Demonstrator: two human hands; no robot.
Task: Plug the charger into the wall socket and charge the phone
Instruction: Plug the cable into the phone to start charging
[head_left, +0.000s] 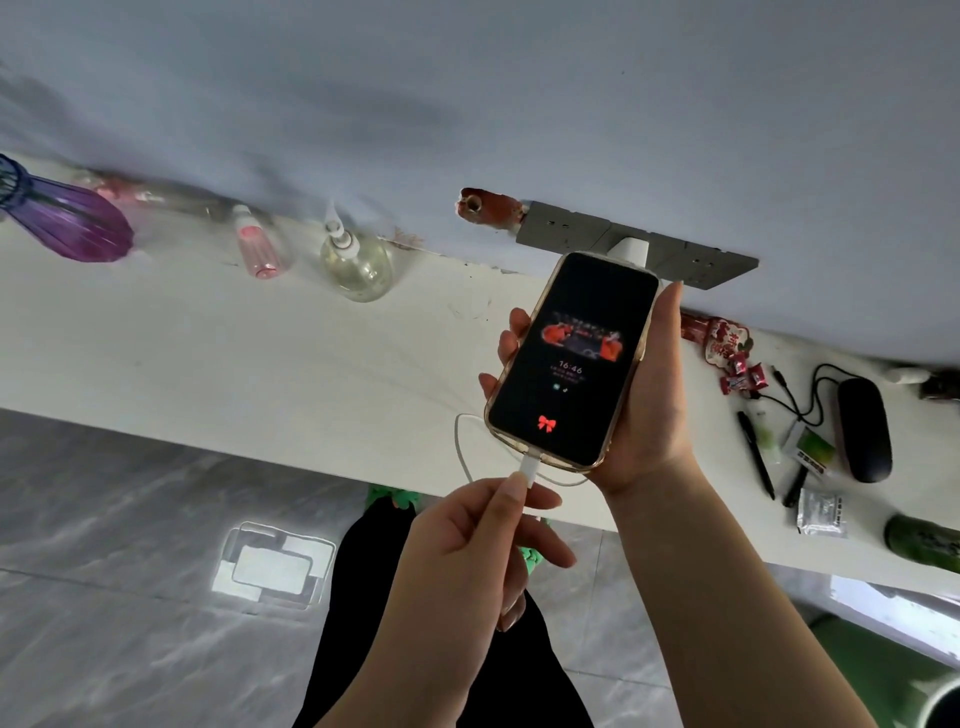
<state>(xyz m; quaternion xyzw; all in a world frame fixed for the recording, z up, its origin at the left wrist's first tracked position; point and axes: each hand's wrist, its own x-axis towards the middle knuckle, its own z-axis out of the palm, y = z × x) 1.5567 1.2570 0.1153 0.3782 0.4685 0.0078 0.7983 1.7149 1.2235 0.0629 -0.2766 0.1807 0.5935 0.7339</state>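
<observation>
My right hand holds the phone upright over the white counter, screen lit with a clock and a red bow. My left hand pinches the white cable plug at the phone's bottom port; whether it is fully seated I cannot tell. The thin white cable loops to the left of the phone. A white charger block sits in the grey wall socket strip, partly hidden behind the phone's top.
The white counter carries a purple vase, a pink bottle and a clear spray bottle on the left. On the right lie a black case, pens, candy wrappers and a sachet. Grey tiled floor lies below.
</observation>
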